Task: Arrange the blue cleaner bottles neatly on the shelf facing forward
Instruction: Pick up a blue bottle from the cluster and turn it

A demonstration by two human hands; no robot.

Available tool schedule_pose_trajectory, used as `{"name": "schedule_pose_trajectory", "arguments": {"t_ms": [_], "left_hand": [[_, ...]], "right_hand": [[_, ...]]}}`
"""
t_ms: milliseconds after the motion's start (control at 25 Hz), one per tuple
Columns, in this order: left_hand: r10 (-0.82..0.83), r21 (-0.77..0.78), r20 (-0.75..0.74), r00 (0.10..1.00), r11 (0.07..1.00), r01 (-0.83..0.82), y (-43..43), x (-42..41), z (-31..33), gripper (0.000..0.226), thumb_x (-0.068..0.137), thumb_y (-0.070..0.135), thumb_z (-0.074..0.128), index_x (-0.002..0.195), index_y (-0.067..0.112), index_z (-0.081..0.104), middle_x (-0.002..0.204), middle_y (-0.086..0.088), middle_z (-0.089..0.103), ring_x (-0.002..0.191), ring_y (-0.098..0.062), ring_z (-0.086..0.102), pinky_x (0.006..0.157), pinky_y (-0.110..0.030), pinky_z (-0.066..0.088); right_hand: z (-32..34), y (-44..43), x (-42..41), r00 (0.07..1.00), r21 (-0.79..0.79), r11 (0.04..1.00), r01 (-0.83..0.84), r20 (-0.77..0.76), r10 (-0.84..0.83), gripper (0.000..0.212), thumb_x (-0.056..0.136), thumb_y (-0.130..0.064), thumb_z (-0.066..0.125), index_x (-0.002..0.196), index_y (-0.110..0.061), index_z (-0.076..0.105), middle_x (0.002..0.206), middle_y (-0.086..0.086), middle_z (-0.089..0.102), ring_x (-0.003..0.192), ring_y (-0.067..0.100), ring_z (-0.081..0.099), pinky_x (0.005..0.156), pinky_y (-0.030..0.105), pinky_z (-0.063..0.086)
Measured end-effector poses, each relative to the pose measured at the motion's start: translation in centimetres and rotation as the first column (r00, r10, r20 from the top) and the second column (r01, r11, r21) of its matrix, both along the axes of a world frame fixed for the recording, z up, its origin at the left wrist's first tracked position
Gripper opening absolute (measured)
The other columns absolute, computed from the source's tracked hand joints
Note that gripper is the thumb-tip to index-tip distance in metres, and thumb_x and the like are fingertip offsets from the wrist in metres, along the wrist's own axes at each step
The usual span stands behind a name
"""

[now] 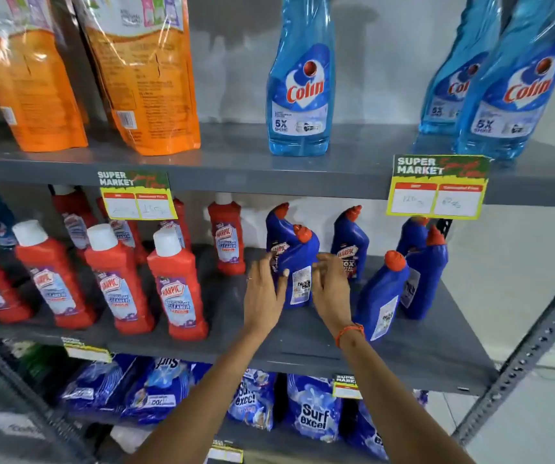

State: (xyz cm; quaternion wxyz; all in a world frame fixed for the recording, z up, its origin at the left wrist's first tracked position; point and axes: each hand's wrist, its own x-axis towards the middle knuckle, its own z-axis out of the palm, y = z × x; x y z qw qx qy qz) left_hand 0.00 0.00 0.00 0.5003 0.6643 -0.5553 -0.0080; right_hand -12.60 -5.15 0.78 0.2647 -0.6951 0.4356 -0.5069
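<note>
Several blue Harpic cleaner bottles with orange caps stand on the right half of the grey middle shelf [413, 349]. One blue bottle [297, 272] stands near the front with its white back label towards me. My left hand [264, 296] presses its left side, thumb on its face. My right hand [331, 289] cups its right side. Right behind it stands another blue bottle [276, 222]. A third blue bottle [349, 246] shows its front label. To the right, a leaning blue bottle [381, 296] shows its back label, with two more [423, 272] behind it.
Red Harpic bathroom cleaner bottles [175, 283] fill the shelf's left half. Above stand light-blue Colin bottles [299, 95] and orange pouches [148, 72], with price tags [436, 189] on the shelf edge. Surf excel packs [313, 410] lie below. A perforated metal upright [530, 346] stands at the right.
</note>
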Motion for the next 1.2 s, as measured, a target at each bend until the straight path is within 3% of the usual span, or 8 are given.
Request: {"name": "schedule_pose_trajectory", "arguments": {"t_ms": [160,240,440,600,720,800,1040,1200], "left_hand": [[-0.119,0.145,-0.111,0.987,0.98,0.135,-2.8,1.7,-1.0,0.057,0.088,0.019,0.061,0.136,0.004,0.036,0.135,-0.02,0.051,0.122,-0.033,0.05,0.098,-0.026,0.036],[-0.212,0.192,-0.231,0.95,0.947,0.257,-4.5,2.3,-0.9,0.058,0.087,0.018,0.063,0.136,0.004,0.037,0.138,-0.02,0.048,0.125,-0.033,0.048,0.104,-0.032,0.037],[-0.267,0.263,-0.401,0.877,0.883,0.389,-7.3,3.9,-0.5,0.053,0.081,0.019,0.07,0.126,0.006,0.047,0.126,-0.016,0.061,0.114,-0.031,0.058,0.099,-0.045,0.047],[-0.29,0.208,-0.487,0.824,0.878,0.432,-6.9,4.1,-0.8,0.042,0.081,0.019,0.07,0.118,0.012,0.053,0.12,-0.011,0.064,0.103,-0.02,0.062,0.085,-0.029,0.051],[-0.272,0.175,-0.593,0.758,0.875,0.451,-5.9,4.7,-0.5,0.028,0.081,0.015,0.07,0.103,0.027,0.057,0.11,-0.006,0.066,0.088,-0.008,0.065,0.066,-0.016,0.055],[-0.261,0.144,-0.669,0.696,0.873,0.465,-5.3,5.2,0.1,0.03,0.081,0.012,0.069,0.108,0.017,0.057,0.106,-0.004,0.067,0.084,-0.006,0.066,0.06,-0.017,0.056],[-0.259,-0.003,-0.715,0.649,0.93,0.368,-3.9,1.3,1.4,0.062,0.077,0.016,0.073,0.127,0.007,0.038,0.119,-0.008,0.062,0.103,-0.018,0.064,0.088,-0.032,0.054],[-0.108,-0.009,-0.757,0.645,0.988,0.155,-4.0,-0.7,1.8,0.062,0.065,0.022,0.083,0.115,0.006,0.049,0.099,-0.01,0.071,0.089,-0.022,0.068,0.082,-0.034,0.054]], "right_hand": [[-4.0,-2.9,1.1,0.971,0.298,0.955,0.014,-0.233,0.059,0.041,0.089,-0.01,0.053,0.128,-0.003,0.042,0.129,0.022,0.05,0.12,0.036,0.045,0.1,0.042,0.041],[-5.1,-4.3,1.7,0.967,0.386,0.923,0.011,-0.24,0.089,0.043,0.088,-0.007,0.053,0.129,-0.002,0.04,0.132,0.022,0.05,0.121,0.036,0.047,0.097,0.039,0.04],[-6.9,-6.0,2.1,0.975,0.439,0.897,-0.054,-0.171,0.142,0.044,0.086,0.0,0.053,0.128,-0.004,0.038,0.132,0.017,0.052,0.122,0.033,0.05,0.102,0.039,0.039],[-7.1,-6.3,1.6,0.972,0.441,0.888,-0.129,-0.122,0.201,0.049,0.086,-0.005,0.057,0.13,-0.008,0.036,0.132,0.016,0.053,0.118,0.031,0.054,0.1,0.047,0.045],[-7.4,-5.8,0.5,0.957,0.466,0.853,-0.234,-0.046,0.287,0.046,0.084,-0.01,0.064,0.123,-0.016,0.04,0.121,0.01,0.06,0.104,0.02,0.059,0.084,0.026,0.052],[-6.7,-5.3,-0.1,0.949,0.447,0.843,-0.299,0.043,0.313,0.039,0.081,-0.01,0.069,0.107,-0.022,0.043,0.109,0.004,0.061,0.095,0.014,0.057,0.072,0.011,0.051],[-4.8,-2.2,0.7,0.946,0.316,0.894,-0.318,0.174,0.275,0.041,0.08,-0.005,0.07,0.108,-0.007,0.04,0.104,0.005,0.059,0.089,0.013,0.059,0.073,0.015,0.051],[-5.5,0.8,2.1,0.954,0.252,0.937,-0.243,0.235,0.184,0.04,0.08,-0.001,0.067,0.11,-0.008,0.042,0.103,0.003,0.062,0.09,0.017,0.059,0.07,0.012,0.046]]}}
